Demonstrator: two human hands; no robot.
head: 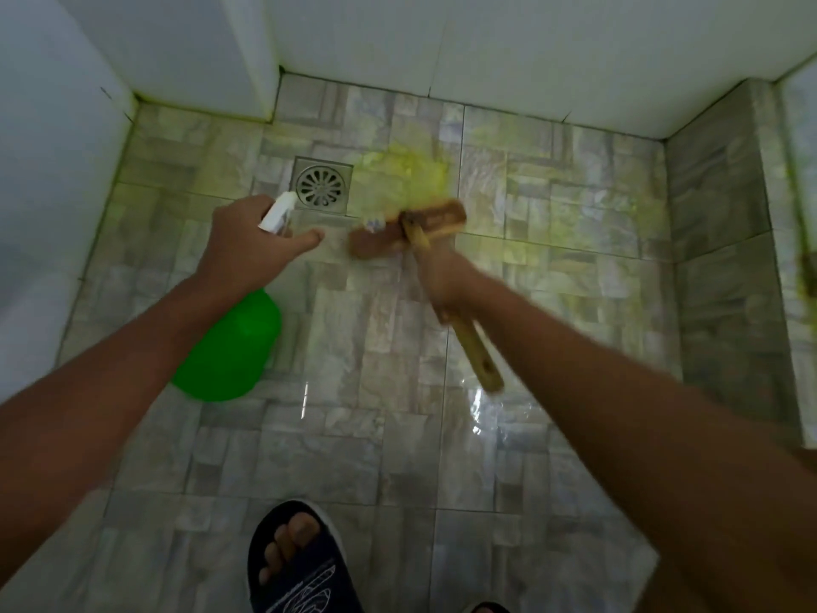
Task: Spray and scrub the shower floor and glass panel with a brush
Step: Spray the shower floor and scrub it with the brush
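Left hand [247,245] grips green spray bottle [230,347], contents unclear, right hand [446,280] holds brush [409,230] on wet floor [353,435] beside drain [322,185], sandal [300,564] below.

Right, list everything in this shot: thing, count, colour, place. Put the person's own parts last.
spray bottle: one, green body with white nozzle, left of centre, held above the floor
brush: one, brown head with yellowish wooden handle, centre, head on the floor beside the drain
drain: one, metal grey, square with round grate, upper centre-left of the floor
cleaner patch: one, yellow-green, on the tiles right of the drain
floor tiles: many, grey stone pattern, wet
wall: white, at the back and left
sandal: one, dark, bottom centre, on a foot
left hand: grips the bottle's top
right hand: grips the brush handle
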